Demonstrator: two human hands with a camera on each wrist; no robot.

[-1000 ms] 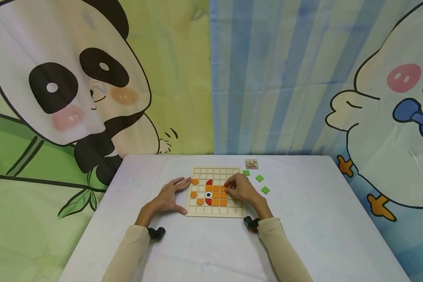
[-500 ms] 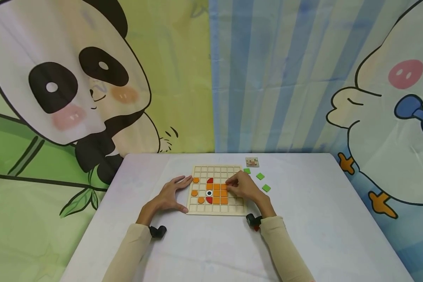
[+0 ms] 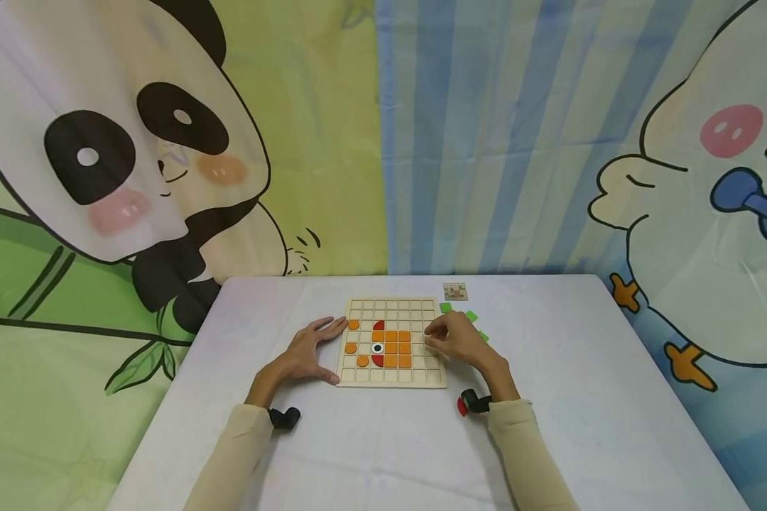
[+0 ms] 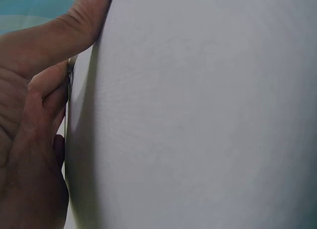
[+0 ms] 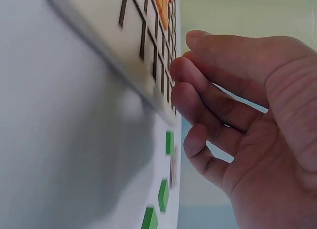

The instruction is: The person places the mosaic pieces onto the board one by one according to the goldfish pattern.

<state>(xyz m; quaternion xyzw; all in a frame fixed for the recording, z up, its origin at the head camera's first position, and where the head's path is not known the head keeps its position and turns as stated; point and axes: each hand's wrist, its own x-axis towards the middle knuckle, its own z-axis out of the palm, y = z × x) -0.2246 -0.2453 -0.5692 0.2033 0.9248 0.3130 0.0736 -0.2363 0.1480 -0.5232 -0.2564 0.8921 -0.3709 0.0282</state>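
A pale wooden grid board [image 3: 390, 379] lies flat on the table, holding a block of orange square tiles [image 3: 398, 348], red rounded pieces [image 3: 378, 361], a white eye tile [image 3: 378, 348] and orange discs [image 3: 354, 324]. My left hand [image 3: 303, 353] rests at the board's left edge, fingers spread and thumb near the front corner. Over the board's right part hovers my right hand [image 3: 457, 339]. In the right wrist view its fingers [image 5: 185, 68] are loosely bent, and nothing shows between them and the thumb.
Several green square tiles [image 3: 446, 307] lie to the right of the board, partly behind my right hand. A small patterned card [image 3: 455, 292] sits near the table's back edge. Behind the white table [image 3: 371, 454] hangs a cartoon-printed curtain [image 3: 319, 142].
My right hand has drawn back to the right from the orange tiles, uncovering the right column. An orange tile now shows at that column's upper end. The left hand keeps its place.
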